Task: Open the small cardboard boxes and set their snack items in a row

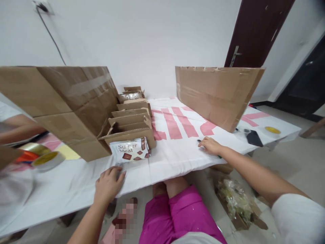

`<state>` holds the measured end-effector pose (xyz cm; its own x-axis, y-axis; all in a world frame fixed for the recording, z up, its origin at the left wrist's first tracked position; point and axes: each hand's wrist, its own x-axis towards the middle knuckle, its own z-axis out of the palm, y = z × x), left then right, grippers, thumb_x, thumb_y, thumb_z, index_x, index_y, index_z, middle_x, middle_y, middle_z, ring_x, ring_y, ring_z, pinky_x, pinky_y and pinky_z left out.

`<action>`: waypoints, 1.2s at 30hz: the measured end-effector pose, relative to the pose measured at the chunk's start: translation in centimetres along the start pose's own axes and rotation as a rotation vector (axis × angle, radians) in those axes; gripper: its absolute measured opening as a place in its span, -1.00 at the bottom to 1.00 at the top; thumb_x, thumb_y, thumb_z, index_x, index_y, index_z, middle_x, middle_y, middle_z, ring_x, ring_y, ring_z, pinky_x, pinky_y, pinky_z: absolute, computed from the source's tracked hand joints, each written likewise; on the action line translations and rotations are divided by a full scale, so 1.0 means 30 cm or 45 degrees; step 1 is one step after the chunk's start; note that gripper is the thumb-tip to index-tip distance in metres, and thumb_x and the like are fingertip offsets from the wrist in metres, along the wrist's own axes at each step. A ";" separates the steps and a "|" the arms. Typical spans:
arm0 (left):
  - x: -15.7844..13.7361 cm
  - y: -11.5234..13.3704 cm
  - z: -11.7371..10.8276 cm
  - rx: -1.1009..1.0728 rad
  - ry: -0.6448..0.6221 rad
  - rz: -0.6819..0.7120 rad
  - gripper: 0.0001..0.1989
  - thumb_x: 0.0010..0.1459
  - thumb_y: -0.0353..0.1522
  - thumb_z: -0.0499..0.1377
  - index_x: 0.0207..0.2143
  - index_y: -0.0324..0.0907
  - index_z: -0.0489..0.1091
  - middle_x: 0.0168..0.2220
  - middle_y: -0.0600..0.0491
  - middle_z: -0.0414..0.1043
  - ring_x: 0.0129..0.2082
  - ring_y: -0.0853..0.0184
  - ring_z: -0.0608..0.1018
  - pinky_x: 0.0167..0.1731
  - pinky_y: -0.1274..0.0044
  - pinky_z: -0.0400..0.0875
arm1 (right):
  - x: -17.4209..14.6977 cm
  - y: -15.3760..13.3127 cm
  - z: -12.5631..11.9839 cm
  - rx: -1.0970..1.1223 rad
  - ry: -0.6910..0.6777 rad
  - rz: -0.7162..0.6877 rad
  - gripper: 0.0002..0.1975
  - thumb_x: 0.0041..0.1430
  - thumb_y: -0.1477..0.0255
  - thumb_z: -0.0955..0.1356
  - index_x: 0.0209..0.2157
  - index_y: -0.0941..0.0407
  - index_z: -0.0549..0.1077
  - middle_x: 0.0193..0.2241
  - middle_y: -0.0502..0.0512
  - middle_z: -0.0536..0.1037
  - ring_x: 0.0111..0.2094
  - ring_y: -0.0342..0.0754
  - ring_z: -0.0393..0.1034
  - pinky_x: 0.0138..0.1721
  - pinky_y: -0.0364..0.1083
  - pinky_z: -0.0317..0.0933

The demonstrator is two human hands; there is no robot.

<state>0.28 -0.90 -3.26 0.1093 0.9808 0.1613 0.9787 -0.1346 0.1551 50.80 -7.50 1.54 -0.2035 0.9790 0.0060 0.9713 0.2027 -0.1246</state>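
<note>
My left hand (109,183) lies on the front edge of the table, its thumb apart from the fingers, holding nothing. Just beyond its fingertips stands a white "Super Meal" packet (130,150) with brown squares printed on it, leaning against the front of an open cardboard box (132,135). On the cloth to the right, my right hand (210,145) is closed around a thin dark tool (199,140). Its dark tip sticks out past the fingers and a bit of green shows under the wrist; the hand hides the rest, so its kind is unclear.
Open boxes (133,106) line up behind the packet, beside tall cartons (76,101) at left. Another large carton (215,95) stands at right, near a phone (254,138) and tape roll (272,130). Another person's arm (20,128) is at far left. A wrapper-filled box (237,203) sits below.
</note>
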 end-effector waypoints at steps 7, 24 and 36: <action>0.002 0.000 -0.005 -0.003 -0.009 -0.016 -0.56 0.23 -0.17 -0.08 -0.04 -0.20 0.41 0.11 -0.15 0.38 0.10 -0.04 0.38 0.05 0.16 0.29 | 0.081 0.013 -0.011 -0.131 -0.342 -0.014 -0.79 0.18 0.32 0.41 -0.20 0.16 0.50 -0.19 0.09 0.54 -0.11 0.01 0.40 -0.06 0.06 0.27; 0.001 -0.011 0.005 -0.001 0.013 0.004 -0.56 0.23 -0.16 -0.08 -0.06 -0.19 0.42 0.09 -0.15 0.40 0.08 -0.03 0.39 0.04 0.18 0.29 | 0.031 -0.006 0.025 -0.092 -0.045 0.034 -0.85 0.26 0.37 0.35 -0.22 0.16 0.48 -0.30 0.04 0.53 -0.15 -0.02 0.40 -0.07 0.04 0.26; 0.000 -0.005 0.001 0.013 0.005 0.017 -0.55 0.23 -0.15 -0.10 -0.07 -0.19 0.41 0.08 -0.15 0.41 0.08 -0.03 0.40 0.02 0.19 0.31 | 0.010 -0.001 0.041 -0.095 0.017 0.073 -0.83 0.18 0.55 0.32 -0.19 0.16 0.51 -0.32 0.12 0.53 -0.19 0.00 0.38 -0.12 -0.05 0.20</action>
<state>0.13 -0.88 -3.30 0.1219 0.9784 0.1670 0.9789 -0.1463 0.1426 50.55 -7.25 0.33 -0.1461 0.9892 0.0142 0.9879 0.1466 -0.0508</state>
